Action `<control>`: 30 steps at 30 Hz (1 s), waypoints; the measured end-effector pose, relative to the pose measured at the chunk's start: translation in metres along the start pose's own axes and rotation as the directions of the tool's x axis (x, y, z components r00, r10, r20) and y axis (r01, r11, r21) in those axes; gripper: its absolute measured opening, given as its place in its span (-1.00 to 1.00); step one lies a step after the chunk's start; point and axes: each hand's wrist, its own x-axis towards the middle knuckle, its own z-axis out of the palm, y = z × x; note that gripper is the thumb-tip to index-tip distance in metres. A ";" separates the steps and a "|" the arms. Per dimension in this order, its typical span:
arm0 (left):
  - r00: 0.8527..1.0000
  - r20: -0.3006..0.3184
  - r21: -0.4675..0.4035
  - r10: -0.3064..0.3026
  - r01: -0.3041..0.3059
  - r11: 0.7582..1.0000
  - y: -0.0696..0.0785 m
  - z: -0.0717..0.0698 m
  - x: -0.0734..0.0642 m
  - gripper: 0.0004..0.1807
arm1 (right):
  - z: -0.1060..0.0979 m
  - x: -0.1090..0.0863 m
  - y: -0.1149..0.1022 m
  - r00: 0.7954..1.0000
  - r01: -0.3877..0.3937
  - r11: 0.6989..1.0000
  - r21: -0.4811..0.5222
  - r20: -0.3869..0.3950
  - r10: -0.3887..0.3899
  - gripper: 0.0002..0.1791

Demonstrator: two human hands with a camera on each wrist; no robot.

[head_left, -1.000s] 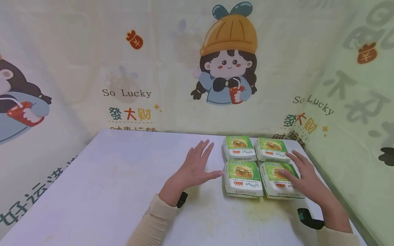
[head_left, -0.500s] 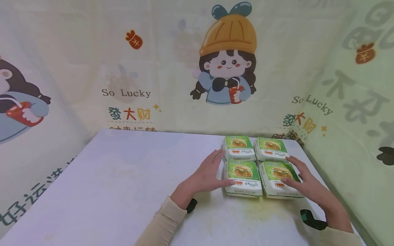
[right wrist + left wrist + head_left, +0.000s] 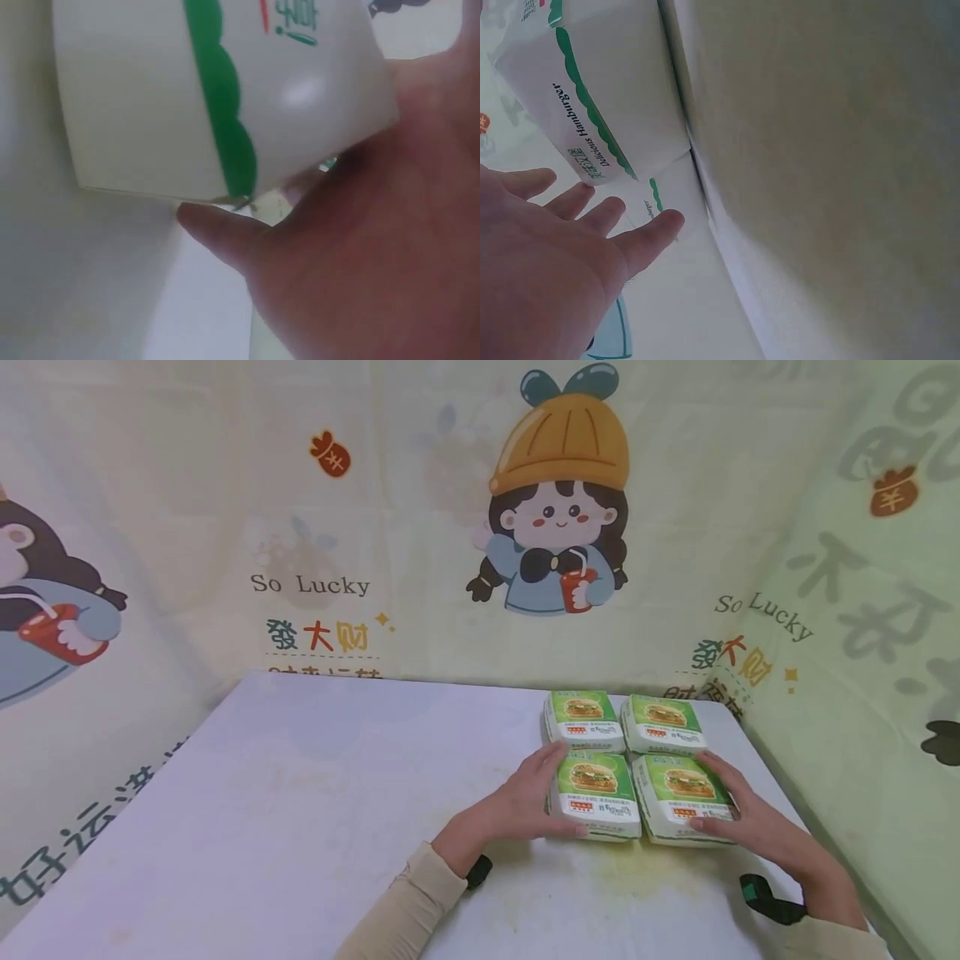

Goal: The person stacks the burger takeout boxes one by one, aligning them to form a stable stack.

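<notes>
Green-and-white hamburger boxes stand in two rows at the right of the table. My left hand [image 3: 525, 797] lies along the left side of the front-left box [image 3: 600, 777], thumb by its front edge and fingers towards its back. On the other side, my right hand [image 3: 757, 814] is at the right side of the front-right box [image 3: 682, 781], thumb near its front corner. In the left wrist view, the left fingers extend beside a white box [image 3: 630, 82]. The right wrist view shows a box's white side [image 3: 135, 97] close to the palm; contact is hard to judge.
Behind the front pair stand the back-left box [image 3: 583, 710] and the back-right box [image 3: 663, 714], almost touching them. The white table [image 3: 300, 810] stretches left and forward. A printed cloth wall [image 3: 420, 527] encloses its back and sides.
My left hand has moved right and lower, up against the front-left box. My right hand has shifted slightly down and right, from over the front-right box to its side. The boxes stay put.
</notes>
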 end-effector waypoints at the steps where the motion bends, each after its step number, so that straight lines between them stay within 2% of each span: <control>1: 1.000 0.004 0.005 -0.002 0.002 1.000 0.000 0.000 0.000 0.26 | 0.000 -0.001 0.001 1.000 -0.008 1.000 0.003 0.004 0.008 0.09; 8: 1.000 -0.002 0.028 -0.002 0.002 1.000 -0.003 0.001 0.002 0.27 | -0.003 -0.002 0.004 0.997 -0.056 0.998 0.022 0.053 0.055 0.14; 21: 1.000 -0.002 0.017 -0.010 0.010 1.000 -0.005 0.002 0.003 0.23 | -0.001 -0.003 0.005 0.999 -0.011 1.000 -0.020 0.045 0.012 0.15; 30: 0.999 -0.033 0.002 0.031 -0.031 1.000 -0.010 -0.015 -0.008 0.12 | -0.001 -0.004 0.009 0.999 0.005 1.000 -0.014 0.044 -0.004 0.10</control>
